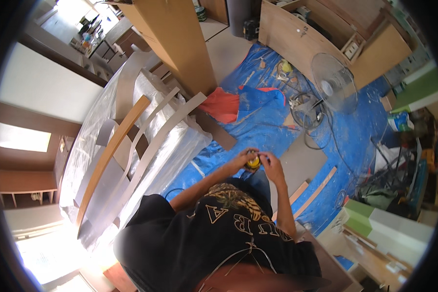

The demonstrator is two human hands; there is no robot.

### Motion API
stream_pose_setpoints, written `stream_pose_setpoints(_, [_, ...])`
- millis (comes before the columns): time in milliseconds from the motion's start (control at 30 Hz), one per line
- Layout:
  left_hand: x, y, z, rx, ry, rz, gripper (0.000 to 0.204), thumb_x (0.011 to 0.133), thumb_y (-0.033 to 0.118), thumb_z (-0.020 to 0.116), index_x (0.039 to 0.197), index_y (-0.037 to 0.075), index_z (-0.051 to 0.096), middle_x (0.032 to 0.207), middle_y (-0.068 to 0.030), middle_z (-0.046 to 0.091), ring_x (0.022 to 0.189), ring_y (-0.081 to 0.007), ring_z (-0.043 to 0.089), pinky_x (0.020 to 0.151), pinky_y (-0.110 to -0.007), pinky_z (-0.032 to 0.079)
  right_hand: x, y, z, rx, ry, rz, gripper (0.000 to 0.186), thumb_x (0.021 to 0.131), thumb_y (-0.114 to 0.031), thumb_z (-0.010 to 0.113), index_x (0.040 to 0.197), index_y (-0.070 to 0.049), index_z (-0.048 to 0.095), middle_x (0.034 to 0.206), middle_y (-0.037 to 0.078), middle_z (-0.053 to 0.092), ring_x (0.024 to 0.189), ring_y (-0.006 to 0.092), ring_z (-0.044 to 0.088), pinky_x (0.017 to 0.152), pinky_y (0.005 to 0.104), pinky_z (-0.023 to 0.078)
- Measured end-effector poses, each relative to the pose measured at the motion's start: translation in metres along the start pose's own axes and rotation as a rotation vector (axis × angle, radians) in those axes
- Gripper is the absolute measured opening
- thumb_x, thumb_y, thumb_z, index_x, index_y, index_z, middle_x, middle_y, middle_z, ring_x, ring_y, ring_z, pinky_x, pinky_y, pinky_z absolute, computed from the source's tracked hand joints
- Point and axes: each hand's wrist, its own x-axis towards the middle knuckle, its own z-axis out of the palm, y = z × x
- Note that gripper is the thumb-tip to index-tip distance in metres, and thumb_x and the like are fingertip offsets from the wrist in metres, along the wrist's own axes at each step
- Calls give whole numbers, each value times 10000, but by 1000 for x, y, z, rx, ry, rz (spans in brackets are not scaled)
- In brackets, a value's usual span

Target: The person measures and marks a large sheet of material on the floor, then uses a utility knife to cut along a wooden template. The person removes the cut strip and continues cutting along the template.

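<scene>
In front of my body, above the blue sheet, my two hands are close together. My left hand (244,158) is closed around a small yellow and dark tape measure (252,163). The fingers of my right hand (272,168) are pinched at its right upper side. Too little shows there to tell which part they grip. To the left, long thin strips lie across plastic-wrapped furniture: an orange-brown wooden strip (113,146) and a pale grey strip (165,130).
A tall cardboard box (177,44) stands ahead. A fan (328,87) and coiled cable (306,114) are on the blue floor sheet (365,126). A grey board (301,160) and two wooden strips (316,192) lie to my right. Beyond is a wooden cabinet (297,39).
</scene>
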Motion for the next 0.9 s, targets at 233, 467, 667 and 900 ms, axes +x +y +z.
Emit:
stream_pose_setpoints(233, [63,127,13,-205,100,118,513,996,323,588,1419,90,417,1159,-123,598,970,-259,687,758,-405,597,160,-40,-80,125,-240,11,199,930,-182,705,993,-3,645,854,73,693,728,124,649,650,279,516])
stream_pose_setpoints(467, [172,202,-43,-281,106,153,566,963,289,628,1414,55,379,1180,-135,573,968,-256,677,775,-401,582,303,6,-75,349,-251,183,209,947,-187,696,1012,-10,606,849,35,647,722,99,615,659,259,511])
stream_pose_setpoints(667, [290,353,-93,-311,-49,150,616,902,286,748,1380,113,400,1242,-78,537,1064,-215,618,853,-452,550,489,-13,-106,507,-248,229,265,923,-150,724,1102,-24,575,902,48,654,789,103,642,705,258,509])
stream_pose_setpoints(900, [356,521,-160,-317,-180,351,815,870,116,781,1510,200,285,1204,-82,553,1070,-195,603,903,-362,540,695,-75,-122,486,-327,150,281,860,-87,779,1058,-58,583,889,-7,621,800,62,577,728,223,469])
